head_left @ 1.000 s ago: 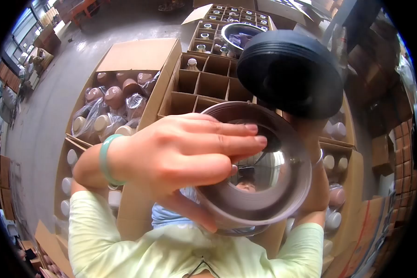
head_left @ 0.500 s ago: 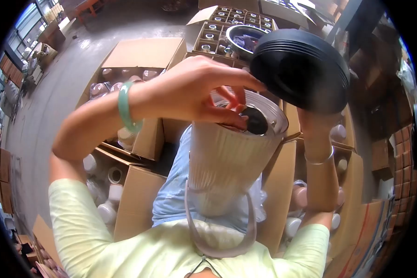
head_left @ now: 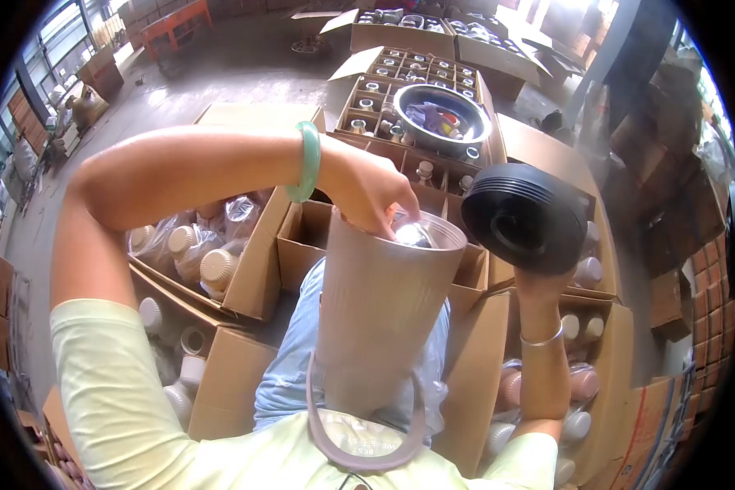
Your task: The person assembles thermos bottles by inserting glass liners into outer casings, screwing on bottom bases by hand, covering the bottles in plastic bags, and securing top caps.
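A tall ribbed mauve container [head_left: 388, 310] with a loop handle [head_left: 367, 461] stands upright over my lap, its mouth upward. At its rim is my left hand [head_left: 371, 192], a green bangle on the wrist. The fingers bend down into the mouth beside a shiny silvery part [head_left: 414, 235]; whether they grip it is hidden. My right hand [head_left: 545, 282] holds up a round black threaded lid [head_left: 524, 216], right of the container's mouth. The lid covers most of those fingers.
A divided carton [head_left: 302, 237] with bottles lies beyond the container. Behind it a metal bowl [head_left: 443, 118] with cloth rests on another divided carton. Open boxes of capped bottles stand at left [head_left: 257, 282] and right [head_left: 612, 351]. An orange bench [head_left: 175, 28] is farther back.
The container has moved from tilted towards me to upright and lower. My left hand has gone from above its mouth down to the rim. The black lid has dropped lower. The view has tipped upward.
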